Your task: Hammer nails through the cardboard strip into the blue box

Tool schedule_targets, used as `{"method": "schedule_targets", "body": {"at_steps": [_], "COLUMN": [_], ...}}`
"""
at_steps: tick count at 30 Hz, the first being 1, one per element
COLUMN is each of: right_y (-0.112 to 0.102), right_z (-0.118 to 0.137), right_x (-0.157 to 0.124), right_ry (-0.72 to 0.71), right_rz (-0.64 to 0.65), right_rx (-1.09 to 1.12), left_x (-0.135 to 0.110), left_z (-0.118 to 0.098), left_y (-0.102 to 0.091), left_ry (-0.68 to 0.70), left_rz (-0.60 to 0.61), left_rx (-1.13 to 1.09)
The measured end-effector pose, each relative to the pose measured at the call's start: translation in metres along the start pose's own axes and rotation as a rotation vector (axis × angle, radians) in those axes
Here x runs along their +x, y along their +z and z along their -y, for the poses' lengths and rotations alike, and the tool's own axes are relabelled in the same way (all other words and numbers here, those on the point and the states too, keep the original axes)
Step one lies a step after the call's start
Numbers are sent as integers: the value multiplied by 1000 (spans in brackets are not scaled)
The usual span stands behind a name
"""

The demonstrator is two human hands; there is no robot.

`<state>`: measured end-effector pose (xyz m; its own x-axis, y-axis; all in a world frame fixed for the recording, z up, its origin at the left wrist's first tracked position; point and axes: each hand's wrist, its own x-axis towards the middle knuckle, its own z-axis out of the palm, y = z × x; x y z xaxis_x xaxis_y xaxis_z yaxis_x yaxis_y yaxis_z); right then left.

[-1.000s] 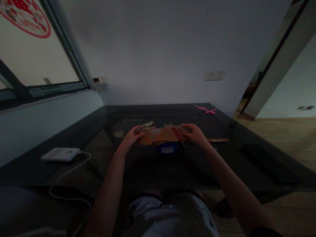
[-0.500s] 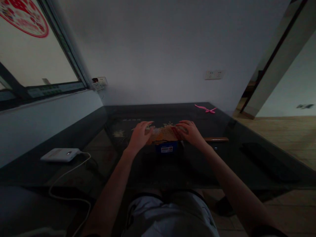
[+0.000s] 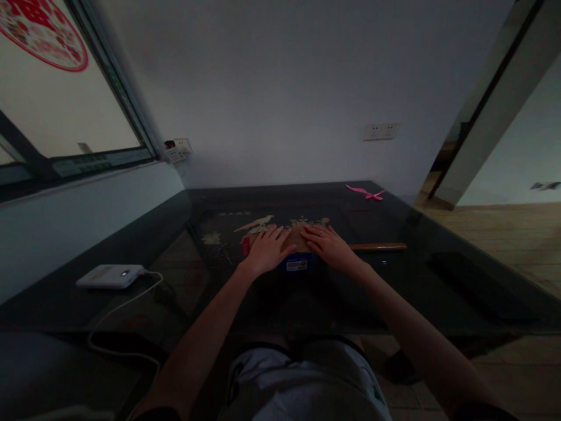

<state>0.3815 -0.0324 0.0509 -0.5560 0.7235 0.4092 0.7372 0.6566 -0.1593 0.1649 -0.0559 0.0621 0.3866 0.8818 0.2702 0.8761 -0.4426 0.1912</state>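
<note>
**Paper held down flat by two open palms**

Paper, orange-brown and patterned, lies near the middle of the dark glass tabletop, well in from every edge. Most of it is covered. The left hand rests on its left part and the right hand on its right, fingertips nearly meeting over the strip that still shows. Both hands are wide open, fingers stretched forward and palms down, gripping nothing. That flat, spread contact looks meant to bear on the sheet evenly so it stays down and does not slide on the smooth glass.

A blue box with a white label peeks out at the paper's near edge, between the wrists. Whether the paper lies over it or it sits below the glass cannot be told in this dim light.

A wooden stick lies just right of the right hand. A pink ribbon sits at the far right corner, and a white device with its cable is off by the left edge.
</note>
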Motion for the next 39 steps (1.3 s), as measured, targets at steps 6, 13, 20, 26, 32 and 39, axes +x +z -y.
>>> {"method": "schedule_targets", "body": {"at_steps": [6, 13, 20, 26, 32, 39], "right_y": [5, -4, -6, 7, 3, -6], "right_z": [2, -3, -45, -51, -49, -59], "right_x": [-3, -4, -16, -16, -16, -20], "right_ry": [4, 14, 306, 373, 385, 407], "right_rz": [-37, -132, -414, -345, -395, -400], "right_rx": [-21, 103, 311, 473, 487, 553], "left_x": [0, 3, 7, 12, 18, 29], "left_z": [0, 1, 1, 1, -3, 0], "left_y": [3, -3, -12, -14, -12, -16], "left_ry": [-2, 5, 36, 57, 58, 79], "left_rz": [9, 47, 30, 8, 14, 107], "left_rx": [-29, 4, -46, -46, -88, -62]}}
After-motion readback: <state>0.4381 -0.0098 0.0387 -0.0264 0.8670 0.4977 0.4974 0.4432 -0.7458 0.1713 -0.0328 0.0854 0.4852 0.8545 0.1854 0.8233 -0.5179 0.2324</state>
